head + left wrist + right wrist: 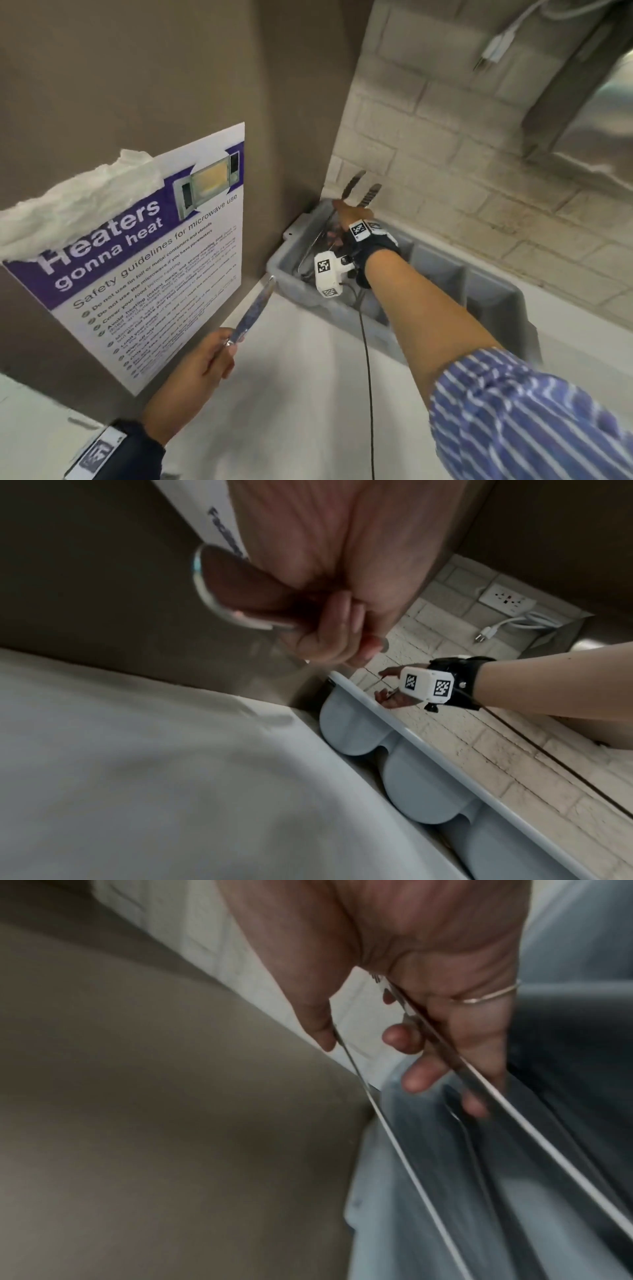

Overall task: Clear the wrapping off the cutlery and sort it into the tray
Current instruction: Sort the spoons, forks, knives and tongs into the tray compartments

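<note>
Item: tray [493, 298], grey, compartmented, on the white table [301, 377] against the tiled wall.
Item: right hand [346, 222], fingers [416, 1079] gripping two pieces, what looks like a knife [352, 186] and a fork [370, 193], heads up over the end compartment.
Item: left hand [195, 370], fingers closed on a spoon [253, 313], held short of the tray.
Handling: I judge it best to lower each piece flat into its own compartment, releasing one at a time.
</note>
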`<action>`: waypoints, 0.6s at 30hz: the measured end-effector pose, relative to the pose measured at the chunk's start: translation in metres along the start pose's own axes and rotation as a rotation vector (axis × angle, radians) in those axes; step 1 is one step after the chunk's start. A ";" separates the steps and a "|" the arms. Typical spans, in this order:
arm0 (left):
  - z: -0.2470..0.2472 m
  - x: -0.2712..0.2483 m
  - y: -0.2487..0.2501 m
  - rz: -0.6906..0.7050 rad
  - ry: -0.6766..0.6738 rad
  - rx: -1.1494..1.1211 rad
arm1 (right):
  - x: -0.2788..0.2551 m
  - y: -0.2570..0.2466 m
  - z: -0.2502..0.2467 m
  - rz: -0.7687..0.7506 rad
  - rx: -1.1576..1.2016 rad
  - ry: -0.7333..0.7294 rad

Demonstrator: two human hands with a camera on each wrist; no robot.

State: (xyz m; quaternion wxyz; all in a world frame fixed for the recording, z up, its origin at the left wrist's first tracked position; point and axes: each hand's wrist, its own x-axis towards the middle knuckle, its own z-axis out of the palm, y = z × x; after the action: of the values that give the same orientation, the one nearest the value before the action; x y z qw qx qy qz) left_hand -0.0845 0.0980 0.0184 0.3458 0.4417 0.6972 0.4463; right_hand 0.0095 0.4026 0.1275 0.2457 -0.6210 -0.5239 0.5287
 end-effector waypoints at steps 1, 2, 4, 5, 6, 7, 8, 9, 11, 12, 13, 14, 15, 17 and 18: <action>-0.003 -0.002 -0.004 -0.012 0.002 -0.005 | 0.006 0.008 0.004 -0.023 -0.128 -0.058; -0.005 -0.003 -0.007 -0.027 -0.001 -0.017 | 0.015 0.019 0.009 -0.061 -0.261 -0.121; -0.010 -0.005 -0.008 -0.046 -0.011 -0.047 | 0.035 0.036 0.018 -0.067 -0.418 -0.138; -0.012 -0.006 -0.005 -0.072 -0.008 -0.085 | 0.046 0.042 0.022 -0.036 -0.458 -0.156; -0.013 -0.007 -0.003 -0.098 -0.008 -0.129 | 0.050 0.045 0.024 -0.002 -0.494 -0.209; -0.013 -0.007 0.001 -0.122 -0.001 -0.153 | 0.054 0.051 0.027 0.025 -0.487 -0.244; -0.013 -0.006 0.003 -0.130 0.007 -0.172 | 0.052 0.055 0.027 0.038 -0.446 -0.244; -0.012 -0.004 0.007 -0.116 -0.004 -0.168 | 0.043 0.054 0.026 0.027 -0.433 -0.241; -0.009 0.001 0.014 -0.075 -0.035 -0.167 | 0.016 0.052 0.016 -0.075 -0.443 -0.213; -0.006 0.004 0.017 -0.067 -0.052 -0.164 | 0.003 0.055 0.008 -0.154 -0.446 -0.161; -0.001 0.007 0.022 -0.064 -0.072 -0.158 | -0.010 0.061 -0.004 -0.237 -0.422 -0.125; 0.005 0.009 0.026 -0.056 -0.100 -0.156 | -0.026 0.069 -0.017 -0.302 -0.377 -0.102; 0.013 0.011 0.032 -0.039 -0.137 -0.152 | -0.045 0.080 -0.032 -0.376 -0.319 -0.076; 0.034 0.015 0.041 -0.039 -0.217 -0.167 | -0.079 0.108 -0.066 -0.451 -0.261 -0.045; 0.045 0.017 0.046 -0.059 -0.253 -0.183 | -0.097 0.123 -0.084 -0.451 -0.280 -0.044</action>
State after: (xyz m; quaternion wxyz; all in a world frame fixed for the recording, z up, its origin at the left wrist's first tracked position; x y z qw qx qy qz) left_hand -0.0373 0.1376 0.0428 0.4827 0.4402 0.6172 0.4386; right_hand 0.1450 0.2948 0.0869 0.2576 -0.5049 -0.7223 0.3962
